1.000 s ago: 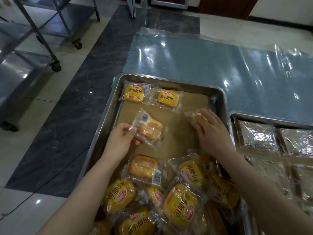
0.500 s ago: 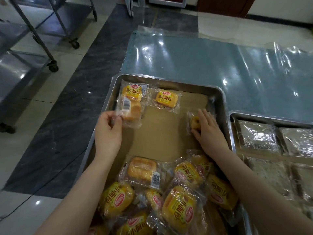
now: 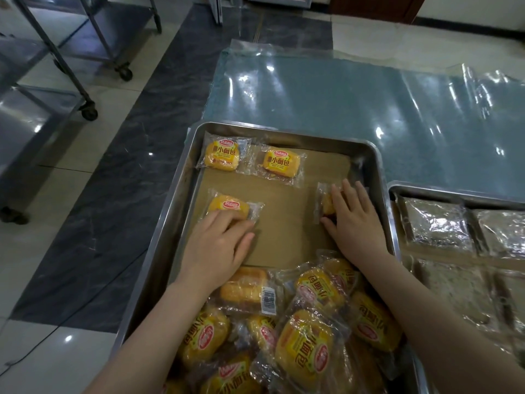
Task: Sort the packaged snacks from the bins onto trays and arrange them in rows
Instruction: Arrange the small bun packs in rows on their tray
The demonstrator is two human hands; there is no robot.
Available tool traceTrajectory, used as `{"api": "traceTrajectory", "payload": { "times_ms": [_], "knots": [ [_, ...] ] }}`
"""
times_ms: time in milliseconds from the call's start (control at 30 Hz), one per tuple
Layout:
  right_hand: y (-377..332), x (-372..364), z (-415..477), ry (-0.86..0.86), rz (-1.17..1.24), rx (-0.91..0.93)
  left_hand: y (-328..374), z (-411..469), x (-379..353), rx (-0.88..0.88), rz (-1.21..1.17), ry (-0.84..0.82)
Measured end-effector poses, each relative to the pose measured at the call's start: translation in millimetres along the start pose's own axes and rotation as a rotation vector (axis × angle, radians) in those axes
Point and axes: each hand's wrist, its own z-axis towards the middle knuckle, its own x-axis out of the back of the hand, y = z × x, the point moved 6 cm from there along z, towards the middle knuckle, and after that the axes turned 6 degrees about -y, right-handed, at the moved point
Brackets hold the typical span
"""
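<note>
Nearest the viewer, a loose pile of packaged buns (image 3: 301,339) fills the near end of the steel tray (image 3: 167,240), the wrappers overlapping and one showing its barcode. Beyond the pile, a bare brown paper liner (image 3: 284,220) covers the tray floor. Left hand (image 3: 218,245): fingers straight and close together, lying flat on the near edge of a single bun packet (image 3: 227,205) at the left side of the liner, gripping nothing. Right hand (image 3: 352,220): fingers extended and slightly spread, pressing on another packet (image 3: 324,201) near the tray's right wall, which it largely hides. Farther on, a far-left packet (image 3: 223,155) and its neighbour (image 3: 281,164) lie label up, side by side but apart, along the tray's far wall. To the right, a second tray (image 3: 454,194) just beside the first holds silvery wrapped packets (image 3: 437,223) in rows. Both trays stand on a bench (image 3: 341,89) covered with a clear plastic sheet. At far left, a wheeled steel trolley (image 3: 34,129) stands on the tiled floor.
</note>
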Motion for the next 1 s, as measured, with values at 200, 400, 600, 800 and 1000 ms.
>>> {"api": "traceTrajectory", "payload": {
  "times_ms": [200,400,600,800,1000],
  "knots": [
    [-3,-4,-5,-0.014,0.023,0.046,-10,-4,-28,0.156,0.023,-0.233],
    [-3,-20,11,-0.13,0.046,0.054,-12,2,-38,0.191,0.128,-0.32],
    [-5,-17,56,-0.144,0.11,0.075,-31,14,-37,0.186,0.229,-0.413],
    [-6,-7,69,-0.089,0.045,0.08,-47,29,-36,0.168,0.299,-0.418],
    [-15,-11,44,-0.082,0.021,0.111,-58,28,-45,0.135,0.224,-0.423]
  ]
}}
